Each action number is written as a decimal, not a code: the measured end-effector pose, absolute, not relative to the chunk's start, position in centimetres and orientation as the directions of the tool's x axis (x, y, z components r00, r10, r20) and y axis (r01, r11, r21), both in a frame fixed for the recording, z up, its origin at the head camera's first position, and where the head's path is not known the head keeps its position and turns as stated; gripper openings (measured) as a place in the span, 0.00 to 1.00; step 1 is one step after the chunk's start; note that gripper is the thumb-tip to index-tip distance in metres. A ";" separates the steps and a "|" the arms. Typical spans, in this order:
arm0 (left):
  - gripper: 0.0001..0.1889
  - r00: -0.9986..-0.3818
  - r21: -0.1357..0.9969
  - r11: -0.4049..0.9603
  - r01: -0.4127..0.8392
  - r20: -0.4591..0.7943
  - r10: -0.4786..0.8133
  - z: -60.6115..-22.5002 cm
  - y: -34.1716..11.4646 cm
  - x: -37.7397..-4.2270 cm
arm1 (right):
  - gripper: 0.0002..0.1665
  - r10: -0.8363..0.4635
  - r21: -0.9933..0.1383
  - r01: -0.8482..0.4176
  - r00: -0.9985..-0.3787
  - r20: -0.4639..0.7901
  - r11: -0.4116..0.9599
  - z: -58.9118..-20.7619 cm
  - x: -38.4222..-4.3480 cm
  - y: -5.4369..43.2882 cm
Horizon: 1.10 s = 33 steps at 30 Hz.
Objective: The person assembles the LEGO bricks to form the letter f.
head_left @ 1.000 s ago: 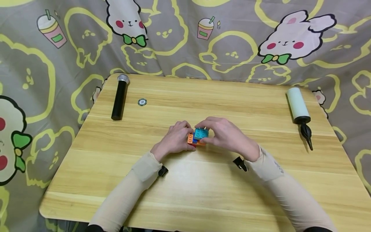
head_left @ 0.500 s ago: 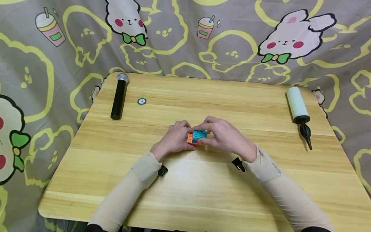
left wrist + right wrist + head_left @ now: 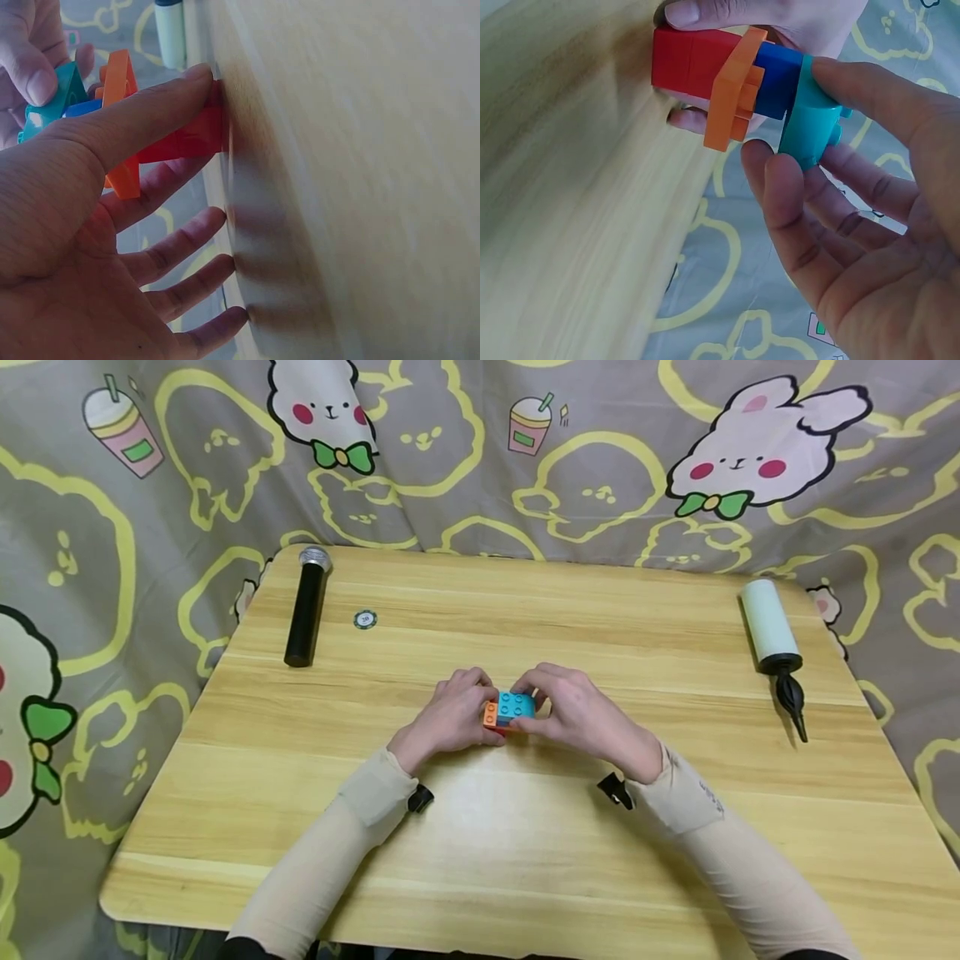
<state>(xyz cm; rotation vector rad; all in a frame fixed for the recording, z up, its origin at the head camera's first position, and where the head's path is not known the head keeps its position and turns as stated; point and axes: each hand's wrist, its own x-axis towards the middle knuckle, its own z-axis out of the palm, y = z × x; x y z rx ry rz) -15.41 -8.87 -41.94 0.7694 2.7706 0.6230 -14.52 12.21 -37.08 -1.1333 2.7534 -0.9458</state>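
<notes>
A stack of toy building bricks stands on the table between both hands. At its base are red bricks [image 3: 690,64], then an orange plate [image 3: 724,97] with studs, a blue brick [image 3: 778,79], and a teal brick [image 3: 516,705] with one rounded end on top. My left hand [image 3: 455,714] grips the red base between thumb and index finger, its other fingers spread with tips near the tabletop. The teal brick is pinched by the thumb and fingers of my right hand [image 3: 576,717]. It sits on the blue brick, slightly tilted in the right wrist view.
On the wooden table [image 3: 300,843], a black microphone [image 3: 306,610] lies at the far left, beside a round poker chip [image 3: 365,619]. A pale hand pump [image 3: 772,627] with a black nozzle lies far right. A patterned curtain [image 3: 465,460] hangs behind.
The teal brick has shifted slightly left and turned to line up over the blue brick, its studs now facing up. The right fingers have drawn back a little from its top; the left hand stays.
</notes>
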 end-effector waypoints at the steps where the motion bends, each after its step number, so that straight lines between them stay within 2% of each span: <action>1: 0.27 -0.844 0.446 0.776 0.446 -0.078 0.530 -41.9 -8.9 -15.4 | 0.18 -0.644 -0.543 -0.634 -0.737 0.208 0.550 -37.1 -14.6 12.2; 13: 0.26 -0.840 0.455 0.767 0.453 -0.069 0.537 -41.8 -8.9 -15.5 | 0.18 -0.639 -0.548 -0.639 -0.734 0.228 0.539 -37.4 -14.7 12.3; 19: 0.26 -0.843 0.446 0.774 0.448 -0.077 0.533 -41.9 -8.8 -15.4 | 0.33 -0.652 -0.489 -0.645 -0.735 0.188 0.587 -37.8 -14.5 12.8; 23: 0.27 -0.839 0.456 0.769 0.449 -0.082 0.539 -41.9 -8.7 -15.5 | 0.41 -0.618 -0.493 -0.602 -0.771 0.154 0.628 -38.4 -14.2 13.9; 30: 0.28 -0.842 0.523 0.750 0.405 -0.106 0.529 -41.9 -9.0 -15.7 | 0.35 -0.561 -0.573 -0.501 -0.824 0.085 0.649 -39.9 -13.8 15.7; 33: 0.30 -0.838 0.554 0.743 0.375 -0.140 0.527 -41.9 -9.2 -15.6 | 0.31 -0.539 -0.585 -0.486 -0.837 0.096 0.650 -40.4 -13.4 16.0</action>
